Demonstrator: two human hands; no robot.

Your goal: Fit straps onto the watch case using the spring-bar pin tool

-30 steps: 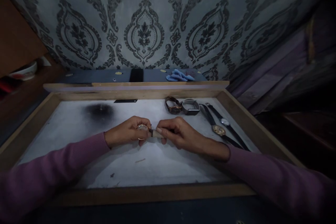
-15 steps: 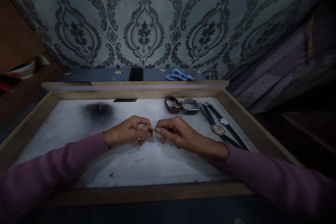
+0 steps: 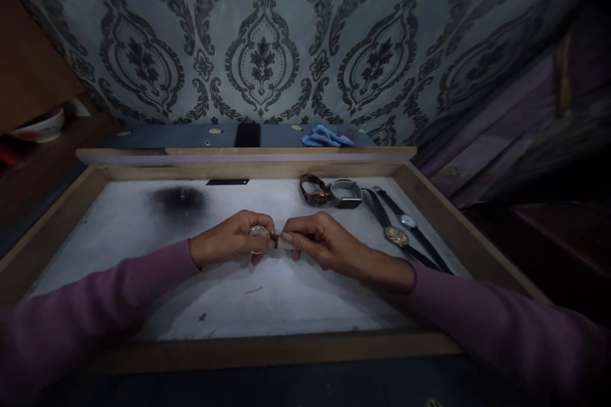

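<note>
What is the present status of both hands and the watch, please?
Left hand: grip on watch. Right hand: grip on pale strip beside it. Four other watches to the right; nothing visibly blocking.

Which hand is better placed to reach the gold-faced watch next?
Probably the right hand: it is nearer the gold-faced watch, though it pinches a pale strip. The left hand, holding a round watch, is farther.

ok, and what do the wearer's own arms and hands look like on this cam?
Left hand and right hand are bare, no gloves. Left sleeve and right sleeve are long, purple, softly creased, with snug cuffs at the wrists. No cables or markings visible.
</note>
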